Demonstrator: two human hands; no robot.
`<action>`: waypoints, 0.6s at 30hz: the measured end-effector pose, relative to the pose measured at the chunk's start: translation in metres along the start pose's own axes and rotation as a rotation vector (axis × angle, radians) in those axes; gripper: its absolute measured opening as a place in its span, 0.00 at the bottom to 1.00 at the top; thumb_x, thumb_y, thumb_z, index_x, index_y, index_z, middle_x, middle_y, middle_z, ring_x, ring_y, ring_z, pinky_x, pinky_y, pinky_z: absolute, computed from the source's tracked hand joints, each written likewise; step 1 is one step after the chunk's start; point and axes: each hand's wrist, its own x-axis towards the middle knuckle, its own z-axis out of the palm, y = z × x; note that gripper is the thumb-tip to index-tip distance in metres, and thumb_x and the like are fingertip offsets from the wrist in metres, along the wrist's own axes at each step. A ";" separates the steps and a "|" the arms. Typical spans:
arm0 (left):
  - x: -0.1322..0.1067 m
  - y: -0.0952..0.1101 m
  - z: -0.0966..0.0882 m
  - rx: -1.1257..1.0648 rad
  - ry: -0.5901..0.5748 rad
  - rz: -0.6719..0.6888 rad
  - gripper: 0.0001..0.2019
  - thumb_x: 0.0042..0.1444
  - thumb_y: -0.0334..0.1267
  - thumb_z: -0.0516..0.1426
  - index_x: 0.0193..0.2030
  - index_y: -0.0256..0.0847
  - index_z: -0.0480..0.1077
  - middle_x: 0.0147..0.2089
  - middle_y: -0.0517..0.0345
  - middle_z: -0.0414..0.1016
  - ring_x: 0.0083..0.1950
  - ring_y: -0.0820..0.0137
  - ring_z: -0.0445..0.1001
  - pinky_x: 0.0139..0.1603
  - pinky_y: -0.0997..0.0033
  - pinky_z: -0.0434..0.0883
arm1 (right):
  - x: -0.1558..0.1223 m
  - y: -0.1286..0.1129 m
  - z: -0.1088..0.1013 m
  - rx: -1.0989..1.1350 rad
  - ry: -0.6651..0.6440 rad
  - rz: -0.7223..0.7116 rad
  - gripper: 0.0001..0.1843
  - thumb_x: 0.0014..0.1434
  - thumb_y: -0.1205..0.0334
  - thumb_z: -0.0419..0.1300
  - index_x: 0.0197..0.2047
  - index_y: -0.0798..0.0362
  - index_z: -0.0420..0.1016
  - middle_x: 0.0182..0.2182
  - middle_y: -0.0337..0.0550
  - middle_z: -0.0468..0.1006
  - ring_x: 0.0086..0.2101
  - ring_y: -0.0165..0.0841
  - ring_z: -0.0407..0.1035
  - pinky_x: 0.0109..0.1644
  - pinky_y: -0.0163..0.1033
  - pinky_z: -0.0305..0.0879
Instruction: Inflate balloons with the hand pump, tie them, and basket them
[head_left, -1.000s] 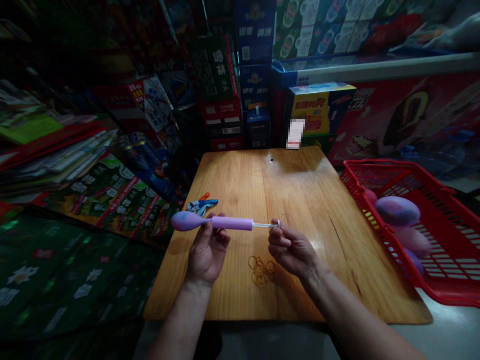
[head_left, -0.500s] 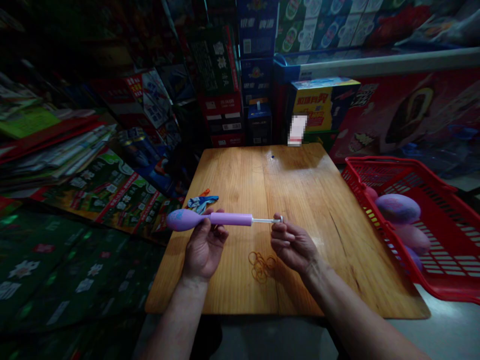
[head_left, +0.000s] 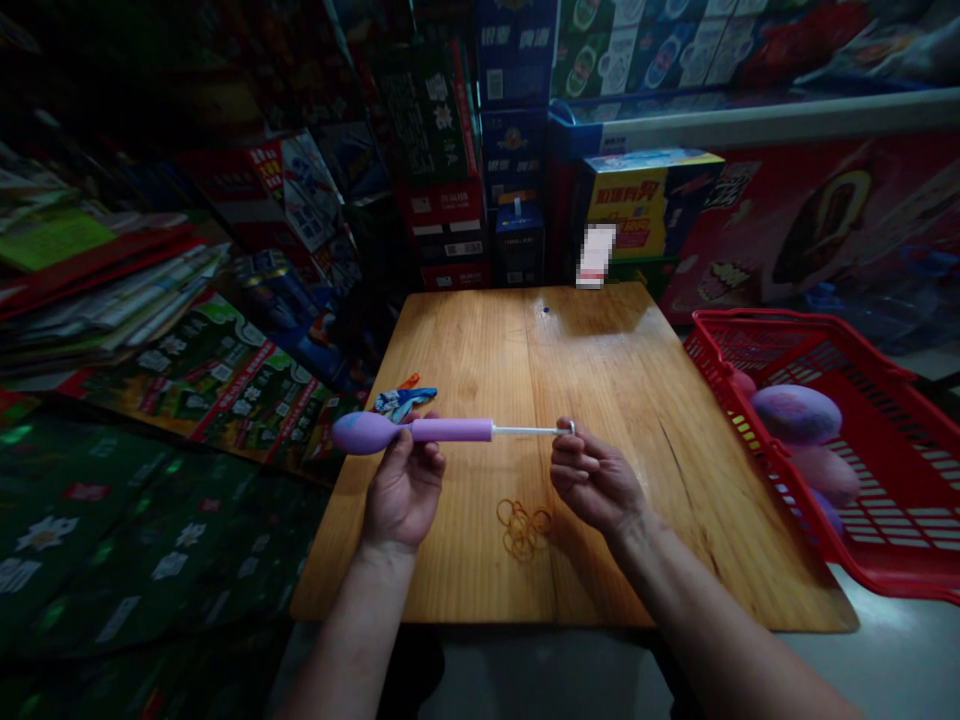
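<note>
A purple balloon (head_left: 364, 433), partly inflated, sits on the left end of a purple hand pump (head_left: 454, 430). My left hand (head_left: 405, 490) pinches the balloon's neck where it meets the pump nozzle. With closed fingers, my right hand (head_left: 596, 475) grips the end of the pump's white plunger rod (head_left: 525, 431), which is drawn well out to the right. Several rubber bands (head_left: 523, 530) lie in a loose heap on the wooden table (head_left: 480, 350) below the pump. Just beyond my left hand lie a few flat balloons (head_left: 405, 400), blue and orange.
To the right stands a red basket (head_left: 877, 440) holding several inflated balloons (head_left: 796, 414). A yellow and blue box (head_left: 630, 205) is behind the table's far edge. Stacked cartons (head_left: 517, 130) line the back, and green cartons (head_left: 150, 540) fill the left. Papers (head_left: 112, 300) pile up at left.
My right hand has moved slightly right, drawing the plunger rod further out. The pump and balloon, with my left hand, have shifted a little left.
</note>
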 end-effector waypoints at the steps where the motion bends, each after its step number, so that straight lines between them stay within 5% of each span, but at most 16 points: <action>1: -0.001 -0.003 0.000 0.009 -0.005 -0.007 0.13 0.61 0.34 0.59 0.53 0.41 0.73 0.54 0.49 0.76 0.33 0.77 0.76 0.34 0.77 0.75 | 0.000 0.004 -0.001 -0.011 0.005 0.013 0.08 0.58 0.73 0.63 0.42 0.57 0.71 0.24 0.32 0.71 0.18 0.17 0.57 0.22 0.25 0.57; 7: -0.010 -0.026 0.001 0.017 -0.030 -0.161 0.15 0.59 0.34 0.61 0.53 0.44 0.73 0.55 0.51 0.76 0.34 0.76 0.76 0.36 0.73 0.76 | 0.001 0.025 -0.011 -0.083 0.026 0.099 0.13 0.57 0.70 0.66 0.45 0.56 0.71 0.29 0.37 0.76 0.21 0.18 0.61 0.24 0.24 0.60; 18: 0.000 -0.023 0.003 0.040 0.064 -0.097 0.12 0.59 0.35 0.61 0.50 0.39 0.75 0.51 0.49 0.77 0.32 0.77 0.74 0.33 0.77 0.74 | 0.008 0.011 -0.011 -0.019 0.015 0.117 0.09 0.58 0.73 0.62 0.43 0.58 0.71 0.27 0.36 0.74 0.19 0.17 0.59 0.23 0.24 0.58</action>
